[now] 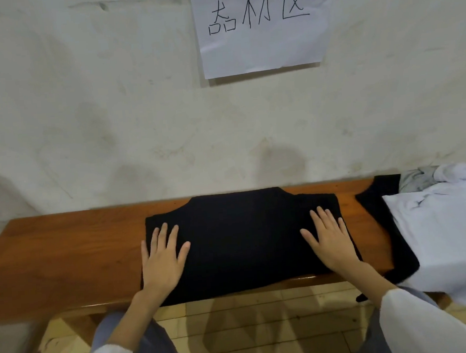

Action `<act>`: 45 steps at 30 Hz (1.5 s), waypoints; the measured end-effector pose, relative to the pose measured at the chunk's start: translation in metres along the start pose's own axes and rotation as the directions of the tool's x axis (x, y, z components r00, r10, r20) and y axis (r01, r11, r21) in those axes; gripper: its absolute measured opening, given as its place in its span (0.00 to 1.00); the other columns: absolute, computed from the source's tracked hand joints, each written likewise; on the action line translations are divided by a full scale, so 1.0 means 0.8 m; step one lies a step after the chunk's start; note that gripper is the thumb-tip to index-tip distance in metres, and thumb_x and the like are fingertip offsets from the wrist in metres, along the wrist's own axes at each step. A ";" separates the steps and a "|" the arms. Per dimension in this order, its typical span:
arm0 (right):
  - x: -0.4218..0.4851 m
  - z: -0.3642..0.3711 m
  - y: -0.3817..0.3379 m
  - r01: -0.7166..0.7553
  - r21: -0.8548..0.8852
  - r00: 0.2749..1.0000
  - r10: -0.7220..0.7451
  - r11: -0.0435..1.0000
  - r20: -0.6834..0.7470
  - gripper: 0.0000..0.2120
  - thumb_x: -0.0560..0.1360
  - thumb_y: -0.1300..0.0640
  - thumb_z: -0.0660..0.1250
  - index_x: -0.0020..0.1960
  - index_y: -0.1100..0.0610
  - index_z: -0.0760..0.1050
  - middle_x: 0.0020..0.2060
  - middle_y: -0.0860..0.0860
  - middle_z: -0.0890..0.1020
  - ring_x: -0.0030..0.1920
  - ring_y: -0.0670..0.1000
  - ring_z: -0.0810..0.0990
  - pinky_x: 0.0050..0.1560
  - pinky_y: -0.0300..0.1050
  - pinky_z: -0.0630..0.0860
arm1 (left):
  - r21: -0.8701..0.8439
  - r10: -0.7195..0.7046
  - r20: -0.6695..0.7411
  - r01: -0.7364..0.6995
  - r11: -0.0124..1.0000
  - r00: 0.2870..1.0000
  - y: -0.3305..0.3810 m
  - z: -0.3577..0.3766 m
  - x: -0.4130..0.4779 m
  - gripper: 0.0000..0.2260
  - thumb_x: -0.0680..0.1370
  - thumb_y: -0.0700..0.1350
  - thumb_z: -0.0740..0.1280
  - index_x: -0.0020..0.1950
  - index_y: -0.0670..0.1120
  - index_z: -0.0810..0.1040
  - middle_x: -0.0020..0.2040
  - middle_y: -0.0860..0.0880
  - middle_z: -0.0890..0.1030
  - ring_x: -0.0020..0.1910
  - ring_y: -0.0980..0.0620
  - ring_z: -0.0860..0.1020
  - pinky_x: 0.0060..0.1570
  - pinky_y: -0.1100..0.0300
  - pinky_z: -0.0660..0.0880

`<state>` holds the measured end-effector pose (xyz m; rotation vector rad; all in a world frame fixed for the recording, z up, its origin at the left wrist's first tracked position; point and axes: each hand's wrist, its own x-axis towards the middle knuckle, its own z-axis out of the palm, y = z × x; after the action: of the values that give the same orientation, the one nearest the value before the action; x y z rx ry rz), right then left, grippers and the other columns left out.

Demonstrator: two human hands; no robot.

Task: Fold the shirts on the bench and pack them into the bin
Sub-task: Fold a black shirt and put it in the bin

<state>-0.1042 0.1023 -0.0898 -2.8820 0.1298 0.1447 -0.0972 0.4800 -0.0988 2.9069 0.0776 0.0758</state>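
Flat, hands [245, 247] pressing black shirt [246, 230], bench [65, 243]

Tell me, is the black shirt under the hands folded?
Folded, at least partly: the black shirt lies as a flat block, no sleeves sticking out.

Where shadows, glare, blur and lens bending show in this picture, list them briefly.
Head view: the wide lens bows the bench into a curve; soft shadows fall on the wall and the floor; a thin glare streak runs along the bench's front edge; the black shirt shows almost no fold detail; the lower left corner is blurred.
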 end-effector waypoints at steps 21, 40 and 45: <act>-0.088 -0.068 0.016 -0.115 0.542 0.812 0.393 0.833 -0.432 0.10 0.80 0.53 0.61 0.48 0.57 0.78 0.36 0.52 0.81 0.35 0.50 0.77 0.35 0.40 0.69 | -0.578 -0.406 -0.285 0.183 0.795 0.868 -0.006 -0.096 -0.103 0.08 0.79 0.45 0.64 0.40 0.45 0.74 0.36 0.49 0.76 0.36 0.52 0.75 0.33 0.60 0.67; -0.072 -0.065 0.053 -0.203 0.512 0.966 0.257 0.835 -0.037 0.15 0.77 0.59 0.65 0.63 0.58 0.72 0.59 0.54 0.78 0.57 0.55 0.77 0.51 0.44 0.69 | -0.884 -0.566 0.059 0.307 0.354 0.822 -0.037 -0.091 -0.104 0.08 0.80 0.43 0.62 0.49 0.39 0.75 0.43 0.46 0.76 0.46 0.48 0.73 0.50 0.53 0.68; -0.088 -0.047 0.065 -0.222 0.374 0.972 0.235 0.900 0.012 0.19 0.77 0.59 0.62 0.68 0.53 0.67 0.63 0.52 0.76 0.51 0.54 0.79 0.41 0.45 0.71 | -0.507 -0.494 0.050 0.448 0.736 0.868 -0.044 -0.072 -0.115 0.04 0.79 0.42 0.62 0.52 0.45 0.68 0.43 0.48 0.76 0.45 0.46 0.72 0.57 0.47 0.63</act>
<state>-0.1756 0.0483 -0.0585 -2.4802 0.4533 0.1008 -0.1940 0.5222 -0.0554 2.2707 0.7029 0.1153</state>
